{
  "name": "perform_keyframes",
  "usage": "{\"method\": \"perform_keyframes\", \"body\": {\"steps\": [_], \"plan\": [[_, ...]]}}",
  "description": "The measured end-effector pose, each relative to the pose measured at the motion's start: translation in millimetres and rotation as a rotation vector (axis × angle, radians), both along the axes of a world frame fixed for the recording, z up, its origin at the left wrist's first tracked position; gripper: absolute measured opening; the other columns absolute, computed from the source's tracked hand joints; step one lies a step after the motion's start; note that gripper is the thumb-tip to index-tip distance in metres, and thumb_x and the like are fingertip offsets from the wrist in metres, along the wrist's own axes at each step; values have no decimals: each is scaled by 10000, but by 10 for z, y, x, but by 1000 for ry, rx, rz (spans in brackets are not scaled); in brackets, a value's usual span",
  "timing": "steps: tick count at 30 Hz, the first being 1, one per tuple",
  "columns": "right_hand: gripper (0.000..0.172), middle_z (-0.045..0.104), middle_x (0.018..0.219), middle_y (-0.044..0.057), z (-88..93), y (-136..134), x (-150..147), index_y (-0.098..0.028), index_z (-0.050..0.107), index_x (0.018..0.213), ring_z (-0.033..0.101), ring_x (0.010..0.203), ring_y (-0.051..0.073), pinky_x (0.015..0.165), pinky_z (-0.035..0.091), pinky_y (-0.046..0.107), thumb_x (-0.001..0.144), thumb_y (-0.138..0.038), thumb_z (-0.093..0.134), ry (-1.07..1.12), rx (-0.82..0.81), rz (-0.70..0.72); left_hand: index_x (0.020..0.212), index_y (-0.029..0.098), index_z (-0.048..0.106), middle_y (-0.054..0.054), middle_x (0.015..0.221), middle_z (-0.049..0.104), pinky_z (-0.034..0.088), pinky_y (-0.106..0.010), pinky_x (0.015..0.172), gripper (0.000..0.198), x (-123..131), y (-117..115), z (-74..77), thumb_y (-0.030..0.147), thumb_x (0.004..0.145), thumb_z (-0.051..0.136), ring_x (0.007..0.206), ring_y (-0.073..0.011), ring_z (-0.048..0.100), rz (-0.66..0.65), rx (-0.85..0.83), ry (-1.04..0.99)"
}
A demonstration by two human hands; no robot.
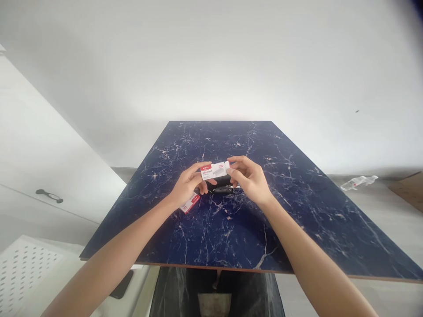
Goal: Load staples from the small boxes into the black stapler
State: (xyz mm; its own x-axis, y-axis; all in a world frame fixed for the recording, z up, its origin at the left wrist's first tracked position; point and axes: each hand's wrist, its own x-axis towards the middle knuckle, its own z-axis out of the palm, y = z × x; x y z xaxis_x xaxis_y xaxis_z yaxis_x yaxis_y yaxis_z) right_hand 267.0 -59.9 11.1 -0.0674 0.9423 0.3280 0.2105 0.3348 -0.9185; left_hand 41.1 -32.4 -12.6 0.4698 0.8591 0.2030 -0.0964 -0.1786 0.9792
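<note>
Both hands hold a small white and red box (215, 170) above the dark blue marbled table (297, 211). My left hand (189, 184) pinches its left end and my right hand (250, 178) pinches its right end. Right under the box a black stapler (222, 185) lies on the table, partly hidden by my fingers. A second white and red box (191, 203) lies flat on the table beneath my left wrist.
A white cabinet with a dark handle (49, 196) stands at the left. A white perforated surface (23, 268) and a dark phone (121, 285) sit at the lower left. On the floor at the right lie a plastic bottle (358, 182) and cardboard (410, 189).
</note>
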Motion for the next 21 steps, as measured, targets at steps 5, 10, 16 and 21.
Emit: {"method": "perform_keyframes", "body": {"steps": [5,10,16,21], "plan": [[322,690,841,25,-25,27,-1,-217,674,1142,625,603,144,543,537,271,861,-370,637,13,52,-52,1396,219,531,-99,948,767,541,-270,569,463,38,-18,14,373,963,583,595,-137,648,13,-32,11],[271,679,830,21,-47,45,1,-216,689,1083,621,586,140,511,527,257,842,-329,637,53,43,-92,1388,210,545,-91,932,763,544,-269,572,456,33,-28,20,382,966,566,598,-136,642,61,15,43],[273,682,827,21,-41,44,3,-213,692,1076,613,564,137,481,515,250,831,-320,637,63,32,-104,1372,199,561,-79,896,758,545,-265,571,449,24,-31,38,373,959,571,593,-131,630,75,39,42],[249,683,785,18,-7,41,15,-202,688,1055,618,571,140,513,536,256,835,-303,630,87,46,-130,1362,205,585,-70,871,752,538,-275,574,428,7,-19,32,366,968,539,590,-137,621,96,40,21]]}}
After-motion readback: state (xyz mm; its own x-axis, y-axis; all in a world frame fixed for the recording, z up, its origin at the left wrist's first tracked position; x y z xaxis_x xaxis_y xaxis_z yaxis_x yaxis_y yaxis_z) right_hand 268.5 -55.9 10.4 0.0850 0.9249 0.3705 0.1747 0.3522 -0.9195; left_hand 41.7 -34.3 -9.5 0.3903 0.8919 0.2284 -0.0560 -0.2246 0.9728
